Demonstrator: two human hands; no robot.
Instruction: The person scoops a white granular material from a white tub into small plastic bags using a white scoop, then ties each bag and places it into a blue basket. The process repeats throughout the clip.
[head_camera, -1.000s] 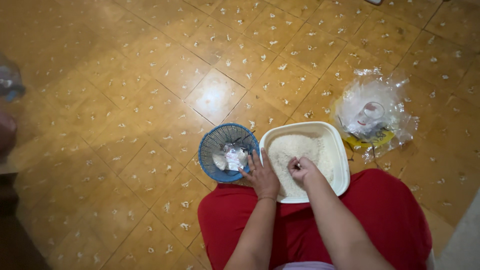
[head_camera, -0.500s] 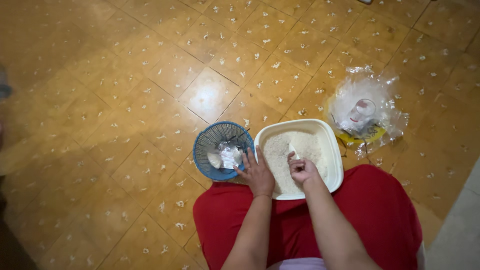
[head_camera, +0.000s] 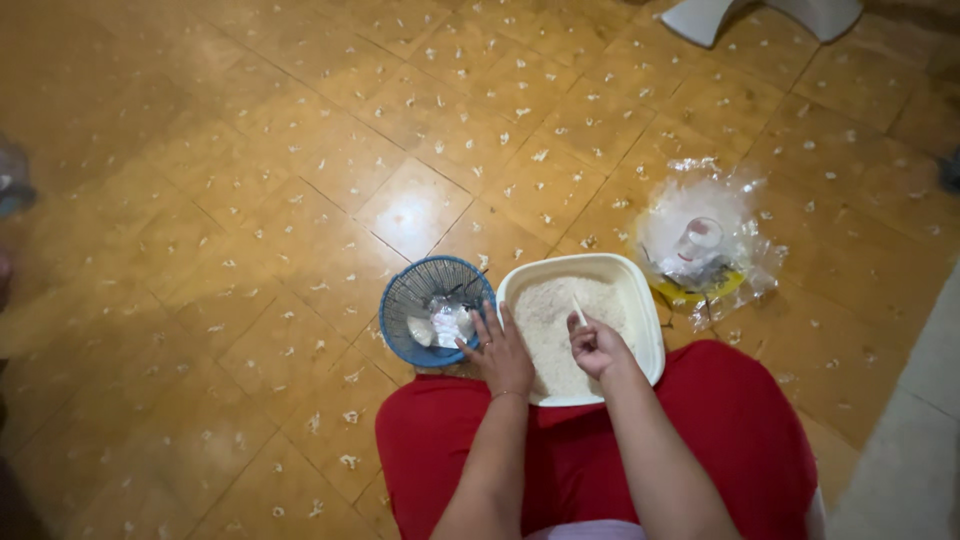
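Person seated on floor, lap in red cloth (head_camera: 600, 450) at 6 o'clock, both forearms reaching out from it.

Left hand (head_camera: 500, 352): fingers spread wide, flat, palm down on the near-left rim of the white tub (head_camera: 648, 325). Ring on one finger. Holds nothing, just pressing on the edge.

Right hand (head_camera: 597, 346): closed in a loose fist over the tub, pinching a thin white stick-like piece (head_camera: 578, 310) that points up toward 11 o'clock. Can't tell what the piece is.

White tub sits against the knees, just past the lap, dead centre at 12 o'clock from the hands. Rounded-square shape, filled with pale grainy stuff (head_camera: 550, 320), rice-like.

Blue wire basket (head_camera: 436, 308): touching or just beside the tub's left side, at 9–10 o'clock from the left hand. Crumpled clear and white wrappers (head_camera: 445, 322) inside.

Clear plastic bag (head_camera: 700, 245): at 1–2 o'clock from the tub, near but apart. Small clear cup inside, something yellow underneath.

Floor (head_camera: 300, 200): brown tile with white flecks, bright glare patch at 11 o'clock past the basket.

Far edge, 1 o'clock: white object (head_camera: 760, 15), cut off by frame.
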